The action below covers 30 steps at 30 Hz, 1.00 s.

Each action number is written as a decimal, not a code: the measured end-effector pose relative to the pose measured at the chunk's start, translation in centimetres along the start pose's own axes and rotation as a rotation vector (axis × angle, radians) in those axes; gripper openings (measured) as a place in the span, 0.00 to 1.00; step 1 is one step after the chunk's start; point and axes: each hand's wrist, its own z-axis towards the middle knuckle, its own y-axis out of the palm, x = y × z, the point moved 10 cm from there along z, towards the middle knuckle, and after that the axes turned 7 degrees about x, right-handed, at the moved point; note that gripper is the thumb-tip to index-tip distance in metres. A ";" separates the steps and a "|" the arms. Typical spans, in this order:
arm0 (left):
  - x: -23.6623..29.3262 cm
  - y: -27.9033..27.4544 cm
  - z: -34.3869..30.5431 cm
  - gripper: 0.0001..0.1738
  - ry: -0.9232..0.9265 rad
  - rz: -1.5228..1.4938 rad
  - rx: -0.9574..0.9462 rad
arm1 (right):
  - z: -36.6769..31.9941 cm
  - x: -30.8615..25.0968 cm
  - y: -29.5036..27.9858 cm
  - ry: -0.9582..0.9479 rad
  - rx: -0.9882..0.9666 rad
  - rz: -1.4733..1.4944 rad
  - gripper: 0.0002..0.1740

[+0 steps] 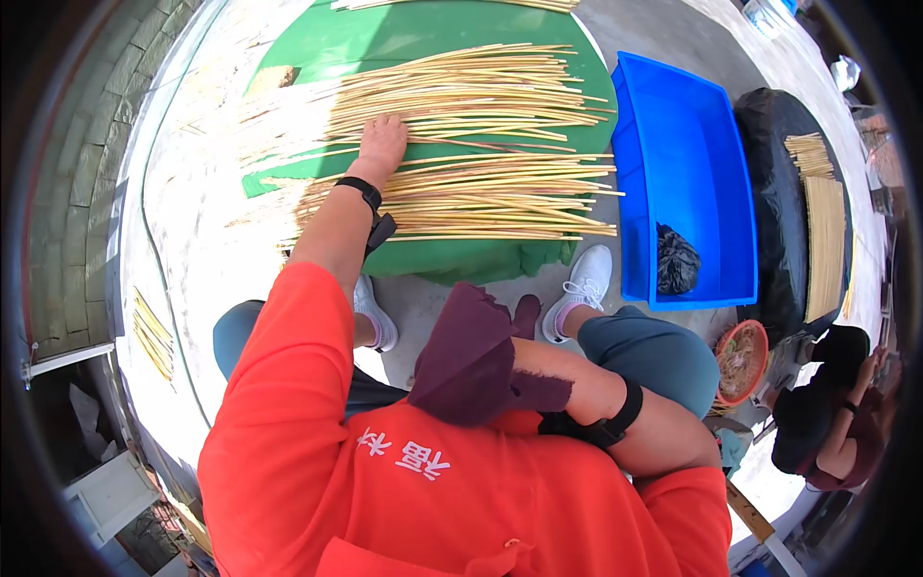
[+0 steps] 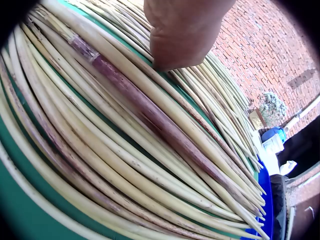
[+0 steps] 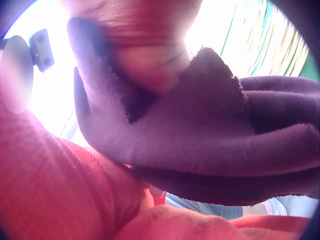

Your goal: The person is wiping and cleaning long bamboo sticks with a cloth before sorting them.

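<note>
Long, thin yellowish plant stalks (image 1: pixel 481 192) lie in rows across a green sheet (image 1: pixel 423 258). My left hand (image 1: pixel 385 141) reaches down among them, at the gap between the upper and lower rows. In the left wrist view that hand hangs close over the stalks, beside a thicker purple-brown stalk (image 2: pixel 145 110), with its fingertips hidden. In front of my chest my right hand (image 3: pixel 145 45) holds a dark purple cloth (image 1: pixel 471 356) with ragged edges. The cloth covers most of that hand in the head view and hangs in folds in the right wrist view.
A blue plastic tub (image 1: pixel 687 144) with a crumpled black bag (image 1: pixel 677 260) inside stands right of the sheet. Beyond it, cut stalks (image 1: pixel 824 245) lie on a black-covered surface (image 1: pixel 769 192). An orange basket (image 1: pixel 741 361) and another person (image 1: pixel 836 413) are at the right.
</note>
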 end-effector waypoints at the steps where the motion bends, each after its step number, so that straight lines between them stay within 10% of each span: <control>1: -0.2 0.1 -0.1 0.11 0.004 0.004 0.004 | 0.3 0.1 0.3 -0.022 -0.016 0.015 0.19; 6: -0.6 -0.3 -0.8 0.10 0.009 0.038 0.031 | 2.3 2.0 0.0 -0.173 -0.102 0.621 0.17; 9: -0.9 0.1 -0.6 0.10 0.031 0.074 0.070 | 1.5 0.4 0.8 -0.059 -0.011 0.023 0.17; 30: -12.7 -18.1 1.9 0.06 -0.162 -0.375 0.661 | 5.8 5.5 -4.7 -0.290 -0.160 0.195 0.15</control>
